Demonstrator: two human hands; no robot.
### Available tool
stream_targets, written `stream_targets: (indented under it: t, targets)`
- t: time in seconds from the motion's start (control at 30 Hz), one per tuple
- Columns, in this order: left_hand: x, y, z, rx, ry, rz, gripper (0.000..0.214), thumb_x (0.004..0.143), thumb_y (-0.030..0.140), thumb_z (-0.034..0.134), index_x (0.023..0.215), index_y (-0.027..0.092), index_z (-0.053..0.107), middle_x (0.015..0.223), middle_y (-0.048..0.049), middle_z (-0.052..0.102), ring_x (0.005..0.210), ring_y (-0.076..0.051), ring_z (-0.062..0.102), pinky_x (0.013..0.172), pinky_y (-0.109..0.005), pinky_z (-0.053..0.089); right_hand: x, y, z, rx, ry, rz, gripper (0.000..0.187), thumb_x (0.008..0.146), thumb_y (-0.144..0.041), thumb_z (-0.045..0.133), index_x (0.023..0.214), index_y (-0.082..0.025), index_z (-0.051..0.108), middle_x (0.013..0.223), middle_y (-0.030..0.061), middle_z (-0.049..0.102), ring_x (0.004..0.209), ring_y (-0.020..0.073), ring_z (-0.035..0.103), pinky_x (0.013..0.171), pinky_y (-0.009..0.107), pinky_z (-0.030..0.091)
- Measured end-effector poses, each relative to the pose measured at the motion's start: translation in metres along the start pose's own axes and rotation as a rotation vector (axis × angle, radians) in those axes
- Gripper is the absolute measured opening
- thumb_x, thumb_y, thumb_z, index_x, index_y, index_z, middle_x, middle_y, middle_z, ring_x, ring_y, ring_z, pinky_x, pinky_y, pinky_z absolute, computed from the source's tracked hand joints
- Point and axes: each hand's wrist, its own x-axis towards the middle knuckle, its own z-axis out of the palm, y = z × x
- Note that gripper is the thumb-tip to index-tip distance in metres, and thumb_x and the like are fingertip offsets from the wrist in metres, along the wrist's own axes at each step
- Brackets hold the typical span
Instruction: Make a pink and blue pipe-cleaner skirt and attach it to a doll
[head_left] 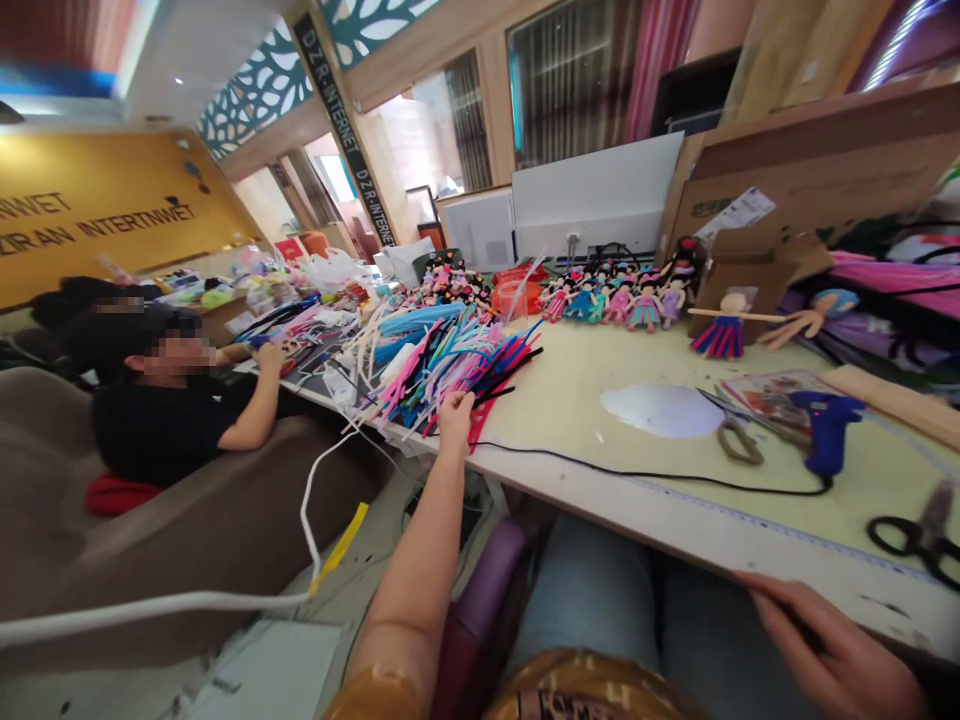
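Note:
My left hand (454, 418) reaches to the near edge of a big heap of pipe cleaners (442, 365) in pink, white, blue, red and black. Its fingers are pinched together among the ends, seemingly on a pipe cleaner; which one is hard to make out. Black pipe cleaners (499, 394) stick out just right of the fingertips. At the lower right, my right hand (836, 645) hangs by the table's front edge, its fingers stretched out and holding nothing.
A blue glue gun (829, 435), black-handled scissors (919, 535) and grey-handled scissors (739, 440) lie at right. The gun's black cord (600, 467) runs leftward. Small dolls (619, 295), a blue-skirted figure (724, 330) and cardboard (817, 170) stand behind. A co-worker (169, 410) sits left.

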Motion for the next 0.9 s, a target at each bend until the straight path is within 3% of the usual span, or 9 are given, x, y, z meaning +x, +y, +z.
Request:
stream_targets:
  t: [0.1, 0.23, 0.33, 0.4, 0.5, 0.57, 0.67, 0.77, 0.9]
  targets:
    - [-0.006, -0.003, -0.006, 0.012, -0.002, -0.039, 0.022, 0.066, 0.028, 0.069, 0.075, 0.017, 0.052, 0.060, 0.0031, 0.058, 0.053, -0.014, 0.063, 0.042, -0.020, 0.043, 0.019, -0.025, 0.008, 0.063, -0.133, 0.000, 0.026, 0.078, -0.046, 0.057, 0.088, -0.026, 0.071, 0.088, 0.0026, 0.072, 0.078, 0.0223, 0.068, 0.071, 0.032, 0.054]
    - [-0.020, -0.001, -0.002, -0.025, -0.036, -0.111, 0.028, 0.066, 0.034, 0.070, 0.079, 0.018, 0.050, 0.061, 0.0030, 0.060, 0.056, -0.015, 0.065, 0.045, -0.021, 0.046, 0.061, -0.074, 0.032, 0.242, -0.290, 0.133, 0.026, 0.077, -0.043, 0.058, 0.087, -0.023, 0.072, 0.086, 0.0052, 0.071, 0.078, 0.0222, 0.065, 0.071, 0.032, 0.052]
    - [-0.036, 0.000, 0.003, -0.135, -0.081, -0.161, 0.033, 0.064, 0.035, 0.073, 0.079, 0.019, 0.049, 0.063, 0.0030, 0.061, 0.059, -0.014, 0.066, 0.049, -0.021, 0.048, 0.099, -0.112, 0.067, 0.522, -0.455, 0.331, 0.027, 0.076, -0.039, 0.061, 0.094, -0.022, 0.070, 0.073, 0.0031, 0.067, 0.062, 0.0162, 0.059, 0.055, 0.027, 0.048]
    - [-0.049, -0.001, 0.006, -0.192, -0.118, -0.191, 0.033, 0.063, 0.035, 0.074, 0.079, 0.019, 0.049, 0.065, 0.0029, 0.062, 0.061, -0.014, 0.067, 0.051, -0.021, 0.049, 0.120, -0.131, 0.094, 0.778, -0.509, 0.509, 0.028, 0.075, -0.038, 0.064, 0.096, -0.020, 0.068, 0.084, 0.0060, 0.067, 0.066, 0.0161, 0.061, 0.050, 0.025, 0.046]
    - [-0.069, -0.004, 0.008, -0.223, -0.186, -0.253, 0.033, 0.063, 0.034, 0.076, 0.079, 0.019, 0.051, 0.066, 0.0024, 0.063, 0.063, -0.014, 0.067, 0.053, -0.021, 0.050, 0.144, -0.148, 0.132, 1.056, -0.575, 0.774, 0.023, 0.080, -0.039, 0.061, 0.092, -0.020, 0.064, 0.098, 0.0094, 0.067, 0.076, 0.0170, 0.063, 0.056, 0.026, 0.049]
    - [-0.081, -0.007, 0.009, -0.220, -0.245, -0.287, 0.034, 0.062, 0.036, 0.077, 0.079, 0.019, 0.052, 0.068, 0.0014, 0.064, 0.062, -0.013, 0.066, 0.054, -0.022, 0.050, 0.153, -0.152, 0.149, 1.194, -0.565, 0.821, 0.020, 0.080, -0.039, 0.060, 0.088, -0.020, 0.062, 0.096, 0.0078, 0.067, 0.078, 0.0171, 0.063, 0.061, 0.028, 0.051]
    - [-0.090, -0.012, 0.010, -0.143, -0.324, -0.271, 0.035, 0.062, 0.038, 0.077, 0.078, 0.019, 0.053, 0.075, -0.0014, 0.068, 0.063, -0.014, 0.065, 0.054, -0.023, 0.052, 0.161, -0.146, 0.158, 1.219, -0.438, 0.798, 0.014, 0.077, -0.033, 0.061, 0.078, -0.019, 0.062, 0.080, 0.0033, 0.066, 0.069, 0.0136, 0.059, 0.057, 0.024, 0.046]
    - [-0.085, -0.008, 0.011, -0.069, -0.341, -0.179, 0.034, 0.063, 0.039, 0.077, 0.078, 0.017, 0.055, 0.084, -0.0044, 0.070, 0.066, -0.013, 0.066, 0.053, -0.022, 0.051, 0.162, -0.132, 0.148, 1.169, -0.327, 0.793, 0.010, 0.075, -0.029, 0.062, 0.075, -0.018, 0.062, 0.072, 0.0000, 0.063, 0.062, 0.0100, 0.054, 0.051, 0.019, 0.039]
    - [-0.060, 0.019, 0.011, -0.142, -0.302, -0.035, 0.036, 0.062, 0.038, 0.077, 0.078, 0.018, 0.052, 0.083, -0.0045, 0.070, 0.065, -0.014, 0.067, 0.052, -0.021, 0.050, 0.160, -0.106, 0.126, 1.080, -0.221, 0.766, 0.016, 0.072, -0.035, 0.066, 0.073, -0.019, 0.063, 0.067, -0.0009, 0.061, 0.053, 0.0085, 0.050, 0.046, 0.020, 0.039]
